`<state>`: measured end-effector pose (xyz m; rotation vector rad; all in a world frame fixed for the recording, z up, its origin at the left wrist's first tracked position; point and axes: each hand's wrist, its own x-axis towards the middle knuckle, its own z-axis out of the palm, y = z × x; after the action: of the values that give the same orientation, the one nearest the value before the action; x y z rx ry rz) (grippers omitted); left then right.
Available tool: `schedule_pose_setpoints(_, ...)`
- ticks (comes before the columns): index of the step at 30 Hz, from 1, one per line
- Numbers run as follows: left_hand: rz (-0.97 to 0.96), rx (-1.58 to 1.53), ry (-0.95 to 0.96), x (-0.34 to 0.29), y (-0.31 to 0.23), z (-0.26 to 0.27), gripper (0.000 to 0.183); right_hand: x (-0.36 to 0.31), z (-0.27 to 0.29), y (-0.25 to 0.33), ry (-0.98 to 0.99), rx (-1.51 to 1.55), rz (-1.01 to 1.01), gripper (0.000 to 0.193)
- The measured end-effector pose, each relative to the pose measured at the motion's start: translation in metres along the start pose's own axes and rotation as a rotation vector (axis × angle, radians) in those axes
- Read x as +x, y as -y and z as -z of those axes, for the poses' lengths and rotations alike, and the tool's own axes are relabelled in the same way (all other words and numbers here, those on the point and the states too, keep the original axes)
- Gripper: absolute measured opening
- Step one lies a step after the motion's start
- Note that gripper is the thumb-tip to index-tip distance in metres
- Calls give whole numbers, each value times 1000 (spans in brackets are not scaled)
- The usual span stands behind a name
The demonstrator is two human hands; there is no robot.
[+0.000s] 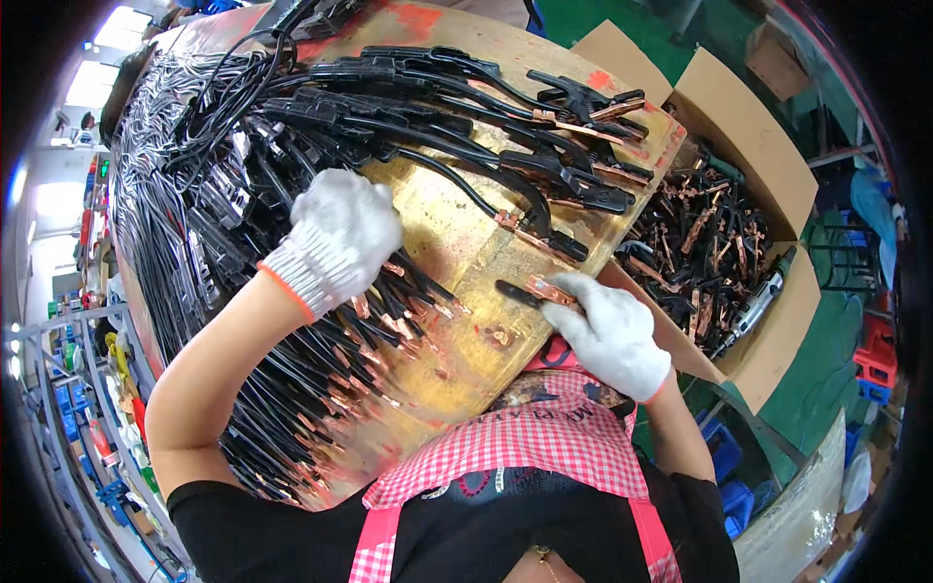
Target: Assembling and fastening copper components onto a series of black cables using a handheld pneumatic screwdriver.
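Broadly, a yellowish worktable [457,361] spreads beneath black cables [292,398], with an open carton [746,109] of coppery parts [702,233] beside its right edge. The left hand [345,228] curls over the cables — what its fingers grip, I cannot tell. The right hand [607,330] pinches a black-and-copper clamp [520,292] above the table's near edge — likely light, stiff, slick on metal, surest held by its dark handle.

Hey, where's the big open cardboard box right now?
In the head view, the open cardboard box is on the right, against the right edge of the table, just beyond the right hand holding a copper-and-black clamp.
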<state>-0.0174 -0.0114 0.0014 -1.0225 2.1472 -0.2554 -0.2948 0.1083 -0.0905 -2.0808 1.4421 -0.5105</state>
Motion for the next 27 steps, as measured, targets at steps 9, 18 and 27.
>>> schedule_pose_setpoints(9,-248,171,97,45,-10,-16,18,42,-15,16,-72,-105,-54,33)
schedule_pose_setpoints(18,-243,-298,-375,32,7,-26,16,35,-19,5,-338,-248,108,29)
schedule_pose_setpoints(27,-374,-683,-572,28,-10,-27,20,34,-31,16,-260,-165,29,37)
